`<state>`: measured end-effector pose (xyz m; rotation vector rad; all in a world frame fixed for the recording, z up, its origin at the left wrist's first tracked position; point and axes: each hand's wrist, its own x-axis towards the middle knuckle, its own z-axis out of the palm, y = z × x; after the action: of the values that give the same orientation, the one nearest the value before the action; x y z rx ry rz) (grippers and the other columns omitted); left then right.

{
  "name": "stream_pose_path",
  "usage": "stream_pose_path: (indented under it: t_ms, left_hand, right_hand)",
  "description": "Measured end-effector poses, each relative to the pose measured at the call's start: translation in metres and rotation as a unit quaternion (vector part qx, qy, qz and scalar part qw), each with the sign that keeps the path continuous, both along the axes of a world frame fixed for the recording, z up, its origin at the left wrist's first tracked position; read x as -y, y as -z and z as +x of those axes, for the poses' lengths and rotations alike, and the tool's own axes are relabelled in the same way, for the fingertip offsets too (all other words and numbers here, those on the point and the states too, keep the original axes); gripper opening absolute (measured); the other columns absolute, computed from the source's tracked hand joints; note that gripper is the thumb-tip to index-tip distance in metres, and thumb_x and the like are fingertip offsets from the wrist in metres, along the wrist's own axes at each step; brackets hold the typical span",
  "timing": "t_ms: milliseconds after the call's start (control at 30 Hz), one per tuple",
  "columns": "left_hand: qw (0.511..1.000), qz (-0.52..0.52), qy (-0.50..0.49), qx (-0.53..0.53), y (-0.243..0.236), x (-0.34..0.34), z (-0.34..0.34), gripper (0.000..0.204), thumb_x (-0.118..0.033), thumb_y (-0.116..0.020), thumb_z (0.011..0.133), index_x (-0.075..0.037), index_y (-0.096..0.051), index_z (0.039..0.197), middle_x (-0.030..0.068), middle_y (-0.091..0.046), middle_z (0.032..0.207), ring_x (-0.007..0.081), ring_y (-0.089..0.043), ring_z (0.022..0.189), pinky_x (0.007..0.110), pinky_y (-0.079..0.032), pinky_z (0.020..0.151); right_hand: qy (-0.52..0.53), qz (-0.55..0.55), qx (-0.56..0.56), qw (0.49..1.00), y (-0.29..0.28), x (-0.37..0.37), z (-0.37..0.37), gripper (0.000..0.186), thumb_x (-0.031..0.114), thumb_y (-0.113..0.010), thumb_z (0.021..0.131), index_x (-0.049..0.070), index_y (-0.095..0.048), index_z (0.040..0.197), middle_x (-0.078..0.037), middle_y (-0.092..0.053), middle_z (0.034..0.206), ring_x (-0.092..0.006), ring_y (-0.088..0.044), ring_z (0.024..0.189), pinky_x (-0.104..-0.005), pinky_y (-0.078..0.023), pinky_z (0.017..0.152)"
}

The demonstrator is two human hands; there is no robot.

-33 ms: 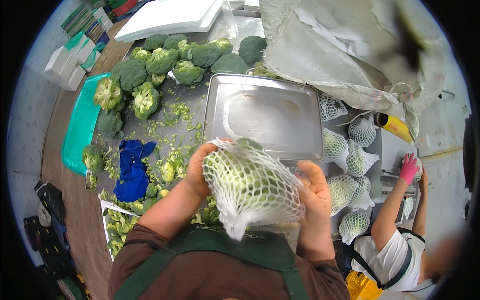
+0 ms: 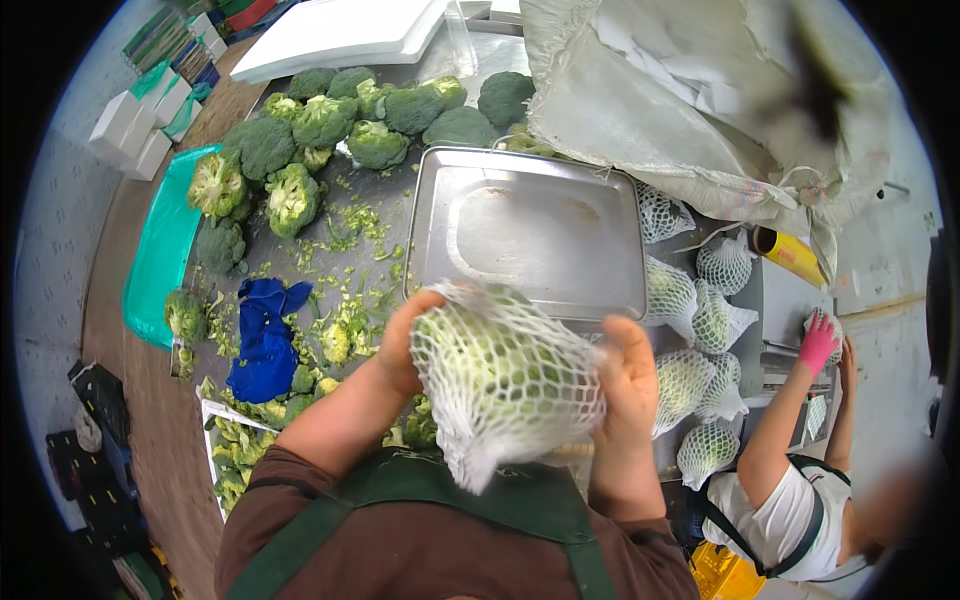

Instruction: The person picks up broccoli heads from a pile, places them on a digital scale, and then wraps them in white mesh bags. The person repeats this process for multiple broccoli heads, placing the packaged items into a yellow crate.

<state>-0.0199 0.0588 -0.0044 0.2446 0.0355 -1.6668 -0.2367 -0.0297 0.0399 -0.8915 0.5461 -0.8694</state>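
Gripping netted broccoli (image 2: 505, 365), left fingers (image 2: 422, 302) curled; whether right fingers (image 2: 627, 345) gripped was unclear. It looked firm, best cupped beneath.

The left hand (image 2: 406, 340) holds a green head (image 2: 490, 365) in white netting (image 2: 468, 450), the right hand (image 2: 630, 380) at its edge; broccoli heads (image 2: 324, 122) lie on the surface (image 2: 378, 205).

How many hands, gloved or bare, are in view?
4. The wearer's left hand is at the left of the white-netted bundle, the right hand at its right; a co-worker's pink-gloved hand and bare hand are together at far right. Others may be hidden.
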Motion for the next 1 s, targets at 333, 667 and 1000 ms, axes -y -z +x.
stream_pose_path:
  t_ms: [333, 667, 1000]
  left_hand:
    - [1.000, -0.020, -0.001, 0.012, -0.007, 0.008, -0.029, 0.034, -0.027, -0.045, 0.093, 0.000, -0.062, 0.103, 0.0179, -0.062, 0.116, 0.0298, -0.062, 0.103, 0.045, -0.047, 0.096]
    - [0.956, -0.083, -0.023, 0.279, -0.034, 0.041, -0.045, 0.046, -0.018, -0.056, 0.092, -0.004, -0.043, 0.134, 0.0106, -0.048, 0.134, 0.0193, -0.046, 0.123, 0.035, -0.039, 0.102]
    - [0.151, 0.489, -0.158, 0.844, 0.050, 0.021, 0.214, 0.078, -0.040, -0.079, 0.068, -0.029, -0.045, 0.138, 0.0234, -0.032, 0.142, 0.0421, -0.025, 0.135, 0.049, -0.030, 0.108]
  right_hand:
    - [-0.089, -0.056, -0.158, 0.982, 0.018, 0.021, 0.032, 0.045, 0.030, -0.053, 0.096, 0.007, -0.044, 0.133, -0.013, -0.057, 0.119, -0.0204, -0.058, 0.107, -0.0384, -0.052, 0.088]
    - [0.031, 0.134, 0.245, 0.960, 0.073, 0.050, -0.078, 0.058, 0.038, -0.057, 0.089, 0.004, -0.045, 0.134, -0.018, -0.049, 0.136, -0.0344, -0.048, 0.124, -0.0523, -0.041, 0.103]
    - [0.491, -0.027, -0.357, 0.794, 0.093, 0.257, -0.216, 0.049, 0.030, -0.048, 0.092, -0.002, -0.049, 0.129, -0.018, -0.056, 0.127, -0.0349, -0.055, 0.112, -0.0467, -0.042, 0.097]
